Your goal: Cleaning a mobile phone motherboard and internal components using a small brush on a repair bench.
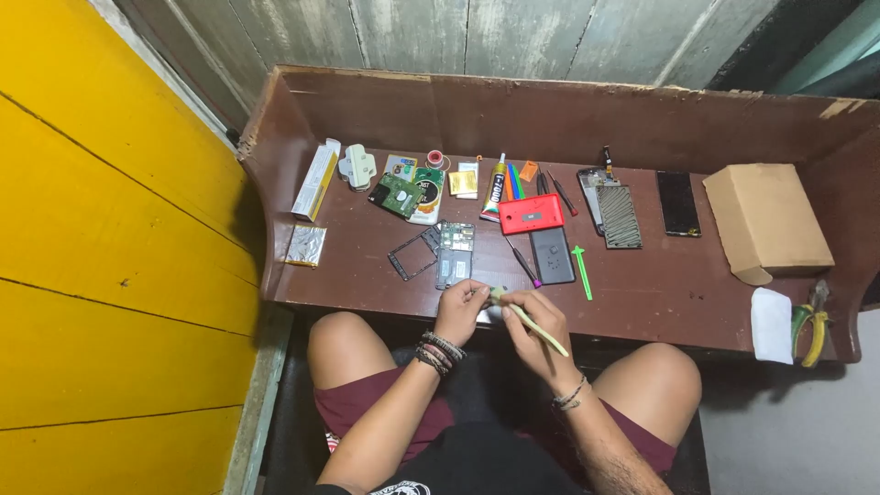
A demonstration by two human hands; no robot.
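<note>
Dark brown workbench [642, 293] carries scattered phone parts. At its near edge, the right hand [541, 325] pinches a pale green pry stick [536, 328], seemingly light, thin and bendable; the left hand [461, 310] closes its fingertips on the stick's tip.

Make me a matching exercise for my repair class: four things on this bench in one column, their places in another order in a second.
Things:
1. cardboard box
2. pliers
3. red case
4. pale green tool

Places:
A. bench middle, behind the dark phone
B. in the right hand
C. far right, at the back
D. right front corner, beside the white cloth

Pairs: 1-C, 2-D, 3-A, 4-B
</note>
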